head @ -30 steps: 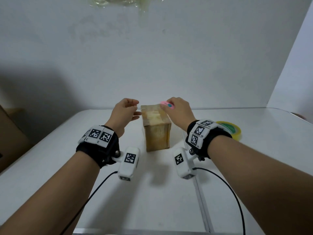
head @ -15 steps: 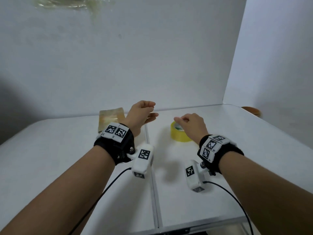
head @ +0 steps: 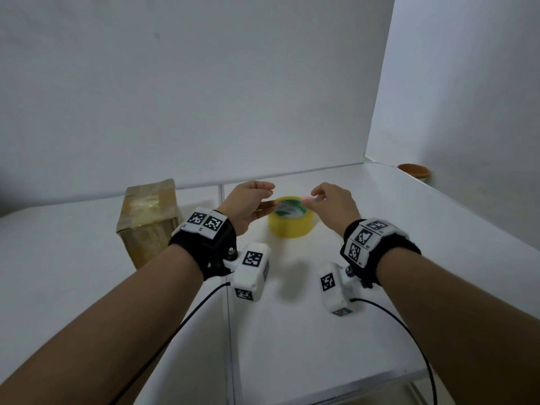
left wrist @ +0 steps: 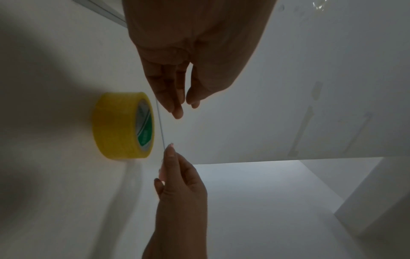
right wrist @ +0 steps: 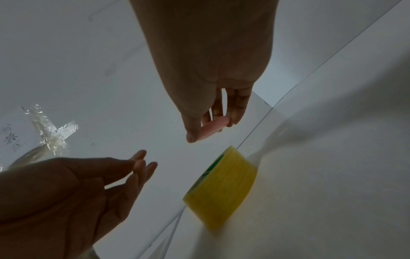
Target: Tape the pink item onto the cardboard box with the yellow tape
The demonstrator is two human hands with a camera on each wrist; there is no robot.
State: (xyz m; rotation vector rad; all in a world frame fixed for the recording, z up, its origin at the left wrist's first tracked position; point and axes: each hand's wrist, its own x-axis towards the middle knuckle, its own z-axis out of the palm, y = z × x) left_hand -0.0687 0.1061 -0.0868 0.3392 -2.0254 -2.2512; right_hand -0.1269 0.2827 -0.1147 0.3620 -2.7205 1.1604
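Above yellow tape [head: 292, 222], both hands.

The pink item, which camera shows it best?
The right wrist view: the pink item shows plainly, pinched in the right hand. The head view gives only a small pink sliver at the fingertips; the left wrist view barely shows it.

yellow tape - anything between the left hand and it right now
Nothing visible. The left hand hovers open just left of the yellow tape, which lies flat on the white table with only air between. The right hand, pinching the pink item, is over the roll's far side. The cardboard box stands off to the left.
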